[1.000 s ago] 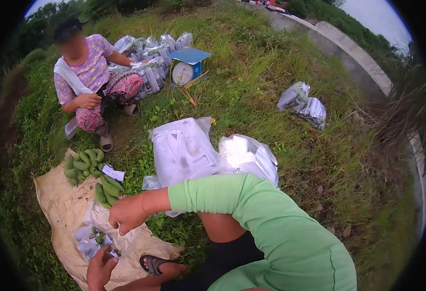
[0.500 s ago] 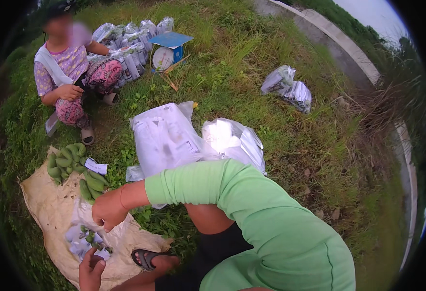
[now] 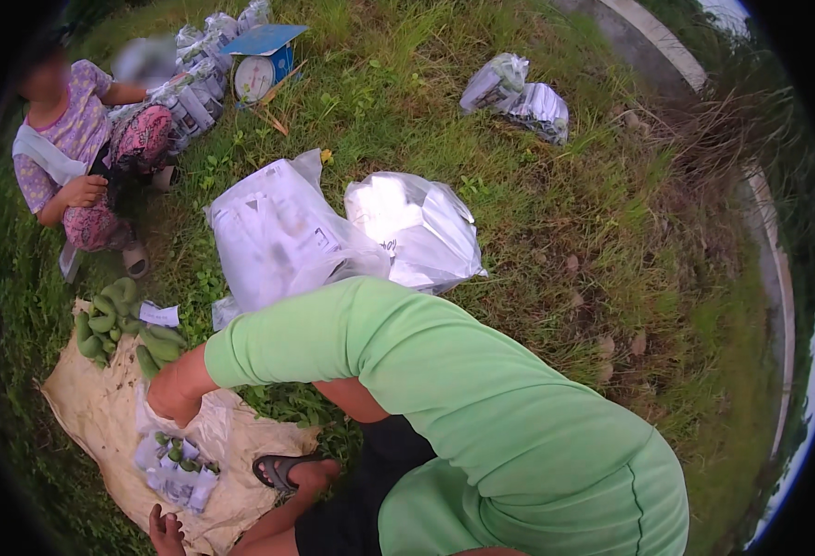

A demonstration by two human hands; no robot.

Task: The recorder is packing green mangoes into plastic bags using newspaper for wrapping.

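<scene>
My right hand (image 3: 178,391), on the green-sleeved arm, reaches down over the top of a clear plastic bag (image 3: 213,419); its fingers are hidden. The bag lies on a tan sheet (image 3: 83,389). Just below that hand are paper-wrapped bundles (image 3: 178,482) with green vegetable ends poking out. My left hand (image 3: 166,532) is at the lower edge, apart from the bundles, fingers loosely bent and spread with nothing in them. Long plump green vegetables (image 3: 111,310) are piled at the sheet's far end, more (image 3: 159,347) lying nearer my right hand, beside a white paper slip (image 3: 159,314).
Two large clear bags of white paper, one (image 3: 273,227) beside the other (image 3: 412,222), stand on the grass ahead. A person (image 3: 78,139) squats at far left near packed bags (image 3: 194,97) and a blue scale (image 3: 264,60). Two more packed bags (image 3: 519,97) lie farther right.
My right hand has moved down and turned, hiding its fingers. The left hand has drawn back from the bundles toward the lower edge. The whole view has shifted.
</scene>
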